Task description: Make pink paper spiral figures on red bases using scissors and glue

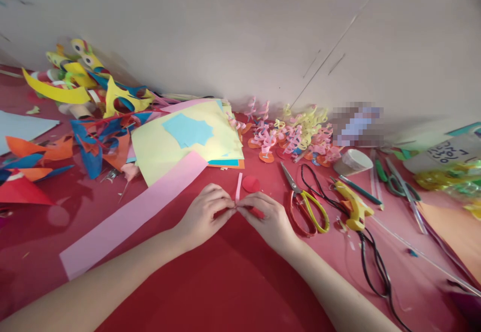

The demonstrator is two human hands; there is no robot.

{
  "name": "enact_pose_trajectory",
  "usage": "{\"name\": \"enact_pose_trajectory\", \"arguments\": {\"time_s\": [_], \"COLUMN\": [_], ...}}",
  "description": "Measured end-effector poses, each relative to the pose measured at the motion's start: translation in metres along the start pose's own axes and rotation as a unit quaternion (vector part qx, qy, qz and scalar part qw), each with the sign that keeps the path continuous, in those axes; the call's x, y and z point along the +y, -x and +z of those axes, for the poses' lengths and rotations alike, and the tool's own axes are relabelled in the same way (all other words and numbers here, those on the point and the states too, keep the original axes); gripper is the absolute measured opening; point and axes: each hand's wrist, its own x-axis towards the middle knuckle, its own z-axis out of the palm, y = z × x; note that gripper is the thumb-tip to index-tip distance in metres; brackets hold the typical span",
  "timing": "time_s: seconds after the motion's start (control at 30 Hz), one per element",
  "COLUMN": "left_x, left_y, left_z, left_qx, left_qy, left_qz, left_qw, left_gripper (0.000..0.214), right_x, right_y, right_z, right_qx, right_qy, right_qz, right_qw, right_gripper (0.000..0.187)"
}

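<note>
The fingers of your left hand and right hand are pinched on the near end of the pink strip, its free end pointing away from you, beside the red disc. It looks like light, bendy paper (easily creased or torn), so grip its edges gently.

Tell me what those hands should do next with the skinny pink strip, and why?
Perhaps curl the skinny pink strip with the fingers: the left hand and right hand meet at its lower end, its upper part sticks out straight, and the pink paper pieces near the wall are curled.
</note>
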Motion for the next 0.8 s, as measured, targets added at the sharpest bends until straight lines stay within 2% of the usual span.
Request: {"name": "enact_pose_trajectory", "arguments": {"time_s": [0.2,0.3,0.63,0.8], "left_x": [-0.0022,-0.0017,0.0008,0.0013], "left_y": [-0.0011,-0.0009,-0.0002,0.0001], "left_z": [-0.0008,-0.0005,0.0001,0.0005], "left_qx": [0.019,0.02,0.02,0.031], "left_qy": [0.028,0.026,0.001,-0.02], "left_qz": [-0.044,-0.043,-0.004,0.009], "left_qw": [0.998,0.999,1.0,0.999], "left_gripper": [0.009,0.009,0.013,0.012], "right_x": [-0.0029,-0.0024,-0.0034,-0.0018], "right_y": [-0.0012,-0.0012,0.0011,0.0017], "right_z": [-0.0006,0.0001,0.0014,0.0017], "right_qx": [-0.005,-0.004,0.039,0.025], "right_qy": [-0.025,-0.031,0.008,0.007], "right_qz": [0.054,0.072,0.043,0.022], "right_qw": [0.998,0.997,0.998,0.999], "right_gripper": [0.008,0.007,0.008,0.009]}}
